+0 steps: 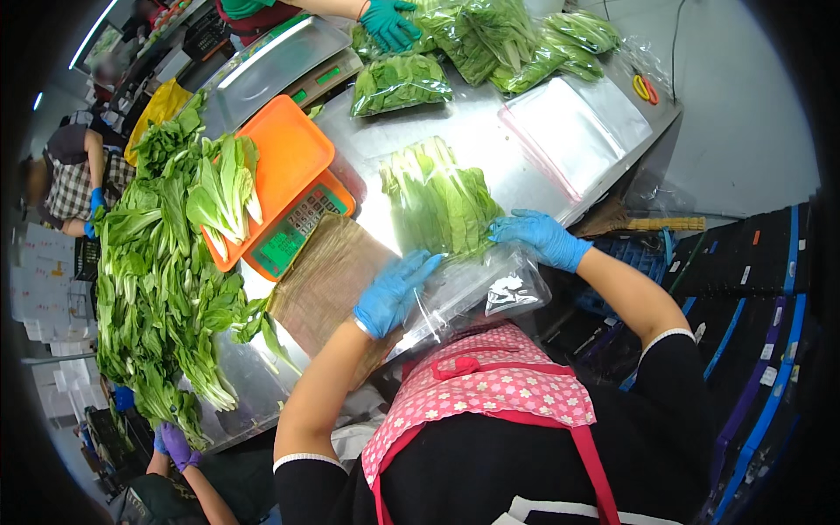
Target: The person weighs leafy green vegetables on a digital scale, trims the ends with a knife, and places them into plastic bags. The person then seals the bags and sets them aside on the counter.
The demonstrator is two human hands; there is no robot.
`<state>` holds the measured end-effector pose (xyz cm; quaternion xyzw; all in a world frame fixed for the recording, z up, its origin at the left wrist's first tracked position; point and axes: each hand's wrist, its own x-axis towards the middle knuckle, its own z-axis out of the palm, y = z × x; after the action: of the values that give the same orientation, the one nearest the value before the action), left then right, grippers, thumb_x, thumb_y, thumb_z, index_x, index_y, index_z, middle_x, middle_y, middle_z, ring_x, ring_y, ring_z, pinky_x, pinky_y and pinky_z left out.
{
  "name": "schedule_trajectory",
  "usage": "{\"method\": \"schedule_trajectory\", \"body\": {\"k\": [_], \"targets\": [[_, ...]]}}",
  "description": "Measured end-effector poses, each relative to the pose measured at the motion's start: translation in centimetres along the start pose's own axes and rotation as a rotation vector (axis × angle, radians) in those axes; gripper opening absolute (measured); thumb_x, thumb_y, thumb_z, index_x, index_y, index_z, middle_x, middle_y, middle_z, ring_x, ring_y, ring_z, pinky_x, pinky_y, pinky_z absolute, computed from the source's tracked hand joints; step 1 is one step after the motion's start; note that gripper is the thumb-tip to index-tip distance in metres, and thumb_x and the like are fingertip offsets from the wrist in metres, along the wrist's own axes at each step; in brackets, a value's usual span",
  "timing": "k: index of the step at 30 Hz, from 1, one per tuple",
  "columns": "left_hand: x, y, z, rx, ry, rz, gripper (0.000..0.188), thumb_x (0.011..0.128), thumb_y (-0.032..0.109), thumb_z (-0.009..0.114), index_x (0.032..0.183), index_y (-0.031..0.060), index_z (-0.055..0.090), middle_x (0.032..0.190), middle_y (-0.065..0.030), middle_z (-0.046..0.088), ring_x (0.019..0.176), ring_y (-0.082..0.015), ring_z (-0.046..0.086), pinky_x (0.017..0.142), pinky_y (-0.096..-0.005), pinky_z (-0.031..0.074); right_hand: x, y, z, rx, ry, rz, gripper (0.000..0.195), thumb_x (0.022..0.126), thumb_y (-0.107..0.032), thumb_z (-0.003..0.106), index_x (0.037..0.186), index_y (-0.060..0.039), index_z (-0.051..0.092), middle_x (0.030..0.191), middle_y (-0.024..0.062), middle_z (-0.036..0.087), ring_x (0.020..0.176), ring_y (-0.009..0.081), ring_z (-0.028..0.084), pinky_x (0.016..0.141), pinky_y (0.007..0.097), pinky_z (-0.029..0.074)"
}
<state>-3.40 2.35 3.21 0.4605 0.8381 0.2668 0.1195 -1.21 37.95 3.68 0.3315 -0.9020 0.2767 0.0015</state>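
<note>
A clear plastic bag of leafy greens [443,197] lies flat on the metal table before me, its loose, empty end [518,282] towards my apron. My left hand [397,292], in a blue glove, rests at the bag's near left edge with fingers stretched out. At the near right corner of the greens, my right hand [538,237], also gloved in blue, touches the bag with its fingertips; whether it pinches the film is unclear. Left of the bag stands an orange digital scale [341,190] with an orange tray [289,138] that holds several loose leafy stalks [226,190].
A large heap of greens [157,262] covers the table's left side. Filled bags [401,82] lie at the far side near a co-worker's green-gloved hand [392,25]. Empty bags [564,131] and scissors [645,89] are at right. Purple-gloved hands [176,446] are at lower left.
</note>
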Motion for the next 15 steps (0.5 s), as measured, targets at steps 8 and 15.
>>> {"method": "schedule_trajectory", "body": {"k": [8,15], "targets": [[5.2,-2.9,-3.7,-1.002,-0.032,-0.822,0.062,0.101,0.046,0.028,0.122,-0.0025,0.059,0.117,-0.0154,0.065,0.100,-0.0214,0.063,0.089,-0.0316,0.048,3.4,3.0,5.1,0.689,0.464,0.781,0.043,0.098,-0.036,0.050,0.085,0.0012,0.067,0.069,0.0108,0.063,0.064,0.0174,0.059,0.063,0.0309,0.047],[6.3,-9.9,4.0,-1.166,0.284,-1.166,0.068,0.093,0.065,0.037,0.110,0.0039,0.063,0.091,-0.0119,0.068,0.075,-0.0230,0.063,0.069,-0.0358,0.052,5.8,-2.0,-2.4,0.129,0.868,0.527,0.022,0.098,-0.014,0.049,0.112,-0.0018,0.061,0.092,0.0121,0.062,0.083,0.0189,0.061,0.064,0.0323,0.050]]}}
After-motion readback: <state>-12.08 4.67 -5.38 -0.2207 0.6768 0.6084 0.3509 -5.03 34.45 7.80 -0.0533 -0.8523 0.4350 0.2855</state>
